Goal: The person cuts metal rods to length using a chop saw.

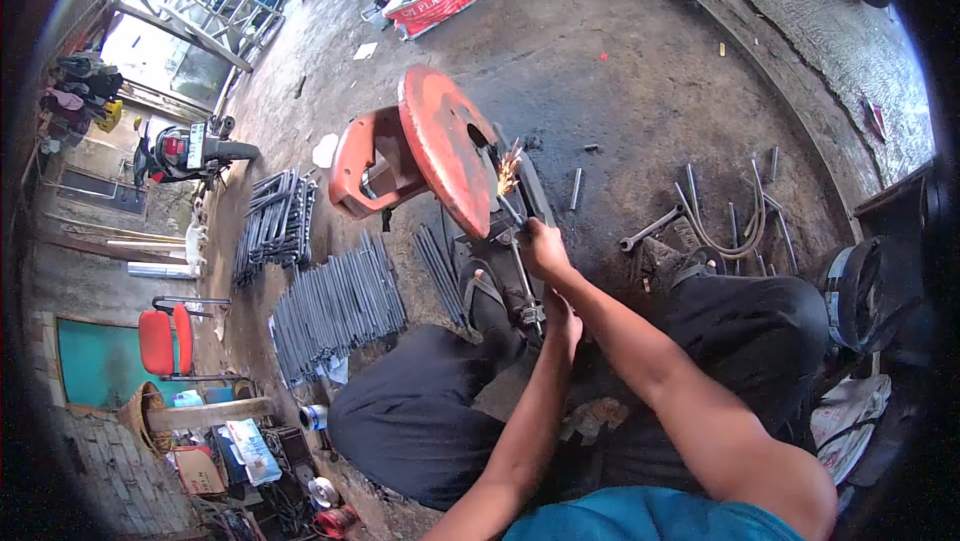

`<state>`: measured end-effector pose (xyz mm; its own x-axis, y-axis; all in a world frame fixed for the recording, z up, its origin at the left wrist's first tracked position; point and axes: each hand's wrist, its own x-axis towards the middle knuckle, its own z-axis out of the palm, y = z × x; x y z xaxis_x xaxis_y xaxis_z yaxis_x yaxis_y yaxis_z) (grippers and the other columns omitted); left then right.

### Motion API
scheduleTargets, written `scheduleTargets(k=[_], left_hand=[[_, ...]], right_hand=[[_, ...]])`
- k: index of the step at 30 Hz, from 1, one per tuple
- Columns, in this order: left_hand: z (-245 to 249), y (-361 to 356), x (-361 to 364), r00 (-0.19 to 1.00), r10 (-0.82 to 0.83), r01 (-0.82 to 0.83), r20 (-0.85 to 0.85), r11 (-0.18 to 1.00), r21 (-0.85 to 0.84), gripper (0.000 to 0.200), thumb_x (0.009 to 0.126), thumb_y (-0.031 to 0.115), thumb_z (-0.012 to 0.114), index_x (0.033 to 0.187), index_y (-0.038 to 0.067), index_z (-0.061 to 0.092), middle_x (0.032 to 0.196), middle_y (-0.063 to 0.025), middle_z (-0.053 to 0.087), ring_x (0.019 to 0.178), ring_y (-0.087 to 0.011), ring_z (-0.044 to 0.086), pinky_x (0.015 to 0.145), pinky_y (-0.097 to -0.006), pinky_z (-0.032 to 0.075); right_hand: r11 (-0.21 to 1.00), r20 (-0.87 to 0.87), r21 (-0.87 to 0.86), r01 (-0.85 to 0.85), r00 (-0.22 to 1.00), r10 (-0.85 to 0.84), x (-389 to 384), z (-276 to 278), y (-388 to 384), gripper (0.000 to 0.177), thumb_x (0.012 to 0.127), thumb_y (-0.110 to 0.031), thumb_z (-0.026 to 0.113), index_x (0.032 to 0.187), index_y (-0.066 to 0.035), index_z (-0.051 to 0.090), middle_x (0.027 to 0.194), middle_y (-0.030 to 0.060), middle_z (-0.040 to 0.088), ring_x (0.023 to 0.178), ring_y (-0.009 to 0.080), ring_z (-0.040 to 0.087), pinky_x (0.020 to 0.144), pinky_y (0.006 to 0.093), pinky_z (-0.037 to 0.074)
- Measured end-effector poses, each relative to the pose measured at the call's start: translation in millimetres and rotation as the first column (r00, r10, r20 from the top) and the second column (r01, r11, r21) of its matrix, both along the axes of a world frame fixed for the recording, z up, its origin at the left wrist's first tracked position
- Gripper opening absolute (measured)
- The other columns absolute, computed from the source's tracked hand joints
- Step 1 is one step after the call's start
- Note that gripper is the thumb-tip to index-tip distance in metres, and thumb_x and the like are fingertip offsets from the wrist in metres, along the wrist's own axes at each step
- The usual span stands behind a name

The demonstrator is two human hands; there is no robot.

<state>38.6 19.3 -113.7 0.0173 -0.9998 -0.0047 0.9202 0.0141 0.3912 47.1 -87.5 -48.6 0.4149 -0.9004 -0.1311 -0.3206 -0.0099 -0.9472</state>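
An orange cut-off saw [440, 146] stands before me, its round guard tilted. Bright sparks [509, 169] fly beside the guard's right edge. My right hand [543, 249] is closed round a short metal rod [512, 211] whose far end reaches the sparks. Below it, my left hand [562, 321] is curled close beside the saw's clamp screw [527, 286]. The right forearm partly covers its fingers, and what they hold is hidden. A sandalled foot [484, 291] rests left of the saw's base.
Bundled dark metal rods [340, 306] lie at left, beside a stack of metal pieces [275, 221]. On the right are a wrench [650, 229], a bent tube [735, 249] and loose tube pieces [576, 189]. A motorcycle [190, 149], red chair [165, 341] and red-white bag [432, 1] stand farther off.
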Motion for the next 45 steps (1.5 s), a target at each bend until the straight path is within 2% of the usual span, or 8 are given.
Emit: scheduleTargets(k=[2,13,18,21,24,26,32,45], left_hand=[[4.4,-12.9,-17.9,0.909,0.319,-0.417,0.267,0.691,0.591,0.030,0.095,0.040,0.038,0.110,0.016,0.049,0.088,0.0015,0.049,0.082,-0.0123,0.052,0.070,-0.0326,0.043],[16.1,12.7,2.1,0.949,0.195,-0.313,0.248,0.681,0.662,0.028,0.093,0.038,0.039,0.091,0.013,0.054,0.063,0.0033,0.044,0.051,-0.0116,0.042,0.050,-0.0299,0.036],[-92.3,32.2,26.9,0.965,-0.079,0.043,-0.251,0.989,-0.144,0.049,0.083,0.058,0.047,0.098,0.013,0.055,0.068,-0.0016,0.054,0.053,-0.0184,0.048,0.049,-0.0320,0.037],[-77.4,29.8,11.4,0.976,0.204,-0.217,0.076,0.926,0.308,0.032,0.089,0.043,0.046,0.091,0.012,0.054,0.064,-0.0001,0.052,0.050,-0.0150,0.049,0.043,-0.0282,0.034],[28.4,3.9,-19.5,0.820,0.198,-0.555,0.537,0.509,0.659,0.027,0.094,0.033,0.044,0.079,0.013,0.051,0.055,0.0037,0.042,0.043,-0.0098,0.042,0.037,-0.0247,0.029],[-7.2,5.9,-20.1,0.030,0.075,-0.832,0.997,0.554,-0.017,0.030,0.094,0.037,0.044,0.076,0.013,0.049,0.054,0.0047,0.035,0.042,-0.0093,0.036,0.039,-0.0264,0.028],[38.7,16.6,-16.2,0.935,0.266,-0.355,0.235,0.699,0.621,0.032,0.093,0.040,0.046,0.087,0.010,0.051,0.063,0.0013,0.045,0.051,-0.0137,0.046,0.046,-0.0280,0.036],[-163.9,36.3,13.7,0.973,0.036,-0.035,-0.230,0.999,0.009,0.028,0.093,0.036,0.043,0.076,0.015,0.050,0.060,0.0056,0.041,0.043,-0.0108,0.039,0.042,-0.0247,0.029]], right_hand=[[1.000,-0.053,-0.003,-0.013,0.998,0.013,5.3,1.3,1.2,0.014,0.080,-0.011,0.054,0.089,-0.001,0.054,0.082,0.0272,0.059,0.083,0.0458,0.057,0.069,0.0506,0.045],[0.997,0.039,-0.080,0.010,0.999,-0.007,9.8,-14.0,6.1,0.025,0.090,-0.021,0.048,0.081,0.001,0.054,0.071,0.0243,0.058,0.068,0.0401,0.059,0.062,0.0472,0.043],[0.982,0.221,0.184,-0.040,0.975,-0.001,15.8,-14.2,3.6,0.031,0.093,-0.026,0.049,0.077,0.000,0.053,0.057,0.0053,0.048,0.055,0.0134,0.046,0.052,0.0347,0.039],[0.793,0.454,0.562,-0.236,0.889,-0.058,11.0,-10.6,2.8,0.027,0.095,-0.026,0.046,0.077,-0.009,0.055,0.056,-0.0050,0.040,0.047,0.0054,0.033,0.043,0.0248,0.027],[0.750,0.542,0.607,-0.263,0.827,-0.150,19.7,-34.8,5.0,0.027,0.095,-0.027,0.047,0.079,-0.008,0.056,0.056,-0.0048,0.042,0.043,0.0065,0.033,0.040,0.0269,0.026],[0.736,0.498,0.625,-0.259,0.859,-0.121,10.8,-8.3,2.6,0.027,0.096,-0.026,0.046,0.084,-0.005,0.057,0.056,-0.0044,0.042,0.044,0.0068,0.035,0.041,0.0264,0.028],[0.762,0.395,0.614,-0.207,0.916,-0.070,17.3,-27.8,-0.5,0.030,0.096,-0.026,0.045,0.093,-0.001,0.060,0.056,-0.0024,0.044,0.044,0.0081,0.038,0.041,0.0272,0.028],[0.822,0.302,0.549,-0.153,0.953,-0.025,2.5,-0.4,-1.0,0.030,0.092,-0.027,0.050,0.091,0.001,0.061,0.060,0.0043,0.053,0.049,0.0143,0.048,0.046,0.0308,0.038]])
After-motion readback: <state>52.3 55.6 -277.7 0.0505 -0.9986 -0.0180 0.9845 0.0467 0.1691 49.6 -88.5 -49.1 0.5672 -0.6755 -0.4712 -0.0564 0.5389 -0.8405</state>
